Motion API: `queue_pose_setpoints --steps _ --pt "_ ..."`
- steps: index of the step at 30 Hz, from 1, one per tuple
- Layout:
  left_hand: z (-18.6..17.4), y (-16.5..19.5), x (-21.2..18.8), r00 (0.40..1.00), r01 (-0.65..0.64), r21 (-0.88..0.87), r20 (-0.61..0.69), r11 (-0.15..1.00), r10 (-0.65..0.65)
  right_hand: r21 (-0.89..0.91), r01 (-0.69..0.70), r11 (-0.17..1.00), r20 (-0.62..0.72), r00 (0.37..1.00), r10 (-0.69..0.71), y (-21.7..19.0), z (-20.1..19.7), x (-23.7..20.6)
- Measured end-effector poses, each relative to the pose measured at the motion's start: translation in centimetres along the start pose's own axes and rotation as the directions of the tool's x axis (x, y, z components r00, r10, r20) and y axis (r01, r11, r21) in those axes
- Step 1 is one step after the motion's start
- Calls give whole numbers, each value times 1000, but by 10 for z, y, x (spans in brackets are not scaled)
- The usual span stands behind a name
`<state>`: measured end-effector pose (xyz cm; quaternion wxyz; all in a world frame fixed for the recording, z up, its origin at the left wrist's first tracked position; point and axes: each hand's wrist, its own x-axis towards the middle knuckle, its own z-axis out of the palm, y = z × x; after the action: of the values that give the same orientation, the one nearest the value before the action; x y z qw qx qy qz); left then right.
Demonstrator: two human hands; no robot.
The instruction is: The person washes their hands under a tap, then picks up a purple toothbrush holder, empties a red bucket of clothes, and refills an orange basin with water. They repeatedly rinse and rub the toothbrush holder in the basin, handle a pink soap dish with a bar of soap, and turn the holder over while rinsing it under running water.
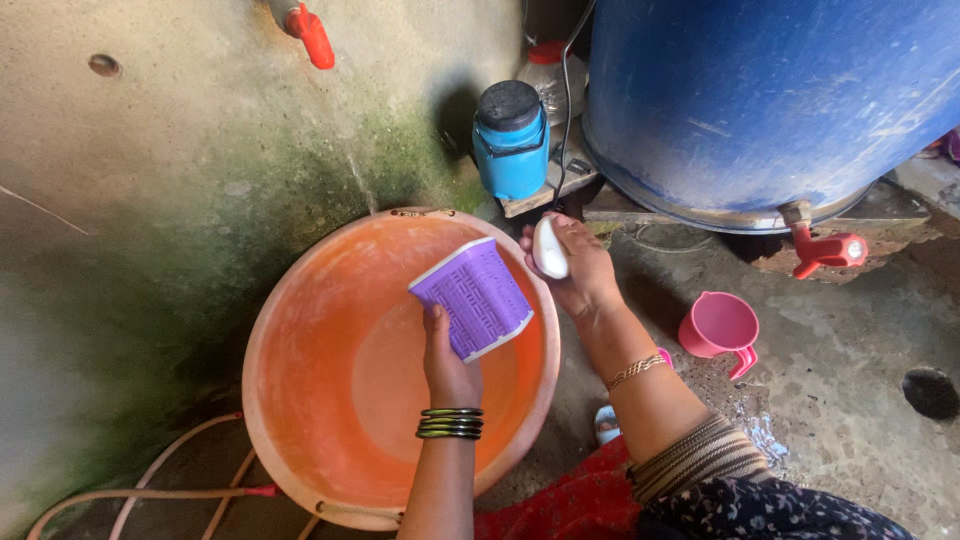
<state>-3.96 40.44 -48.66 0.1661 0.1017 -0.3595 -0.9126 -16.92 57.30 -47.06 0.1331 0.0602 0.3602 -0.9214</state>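
Hands, left point(448, 362) holding tilted purple basket point(472, 298)

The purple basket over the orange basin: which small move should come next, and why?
Probably bring the right hand with the white soap bar onto the purple basket: the left hand holds it tilted above the orange basin, and the soap is just beside it.

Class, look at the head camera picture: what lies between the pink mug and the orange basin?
The person's right forearm, with a gold bracelet, crosses between the pink mug and the orange basin.
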Motion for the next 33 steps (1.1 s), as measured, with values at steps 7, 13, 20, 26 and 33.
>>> queue_pose_setpoints --steps 7,13,20,26,33 --pt "17 -13 0 998 -5 81 63 997 0 346 -106 932 -99 984 149 -4 -4 -10" --pt "22 -26 0 997 3 155 72 988 -14 278 -158 947 -175 961 212 -24 4 -24" --pt "37 -48 -1 997 34 312 60 949 -55 -103 -9 995 -232 973 -15 -9 -44 12" --pt "59 -85 7 988 37 293 132 956 -78 -209 -54 976 -139 990 25 -16 -166 60" --pt "47 -131 19 975 194 -69 126 978 -184 -222 -478 850 -517 797 313 30 -355 13"
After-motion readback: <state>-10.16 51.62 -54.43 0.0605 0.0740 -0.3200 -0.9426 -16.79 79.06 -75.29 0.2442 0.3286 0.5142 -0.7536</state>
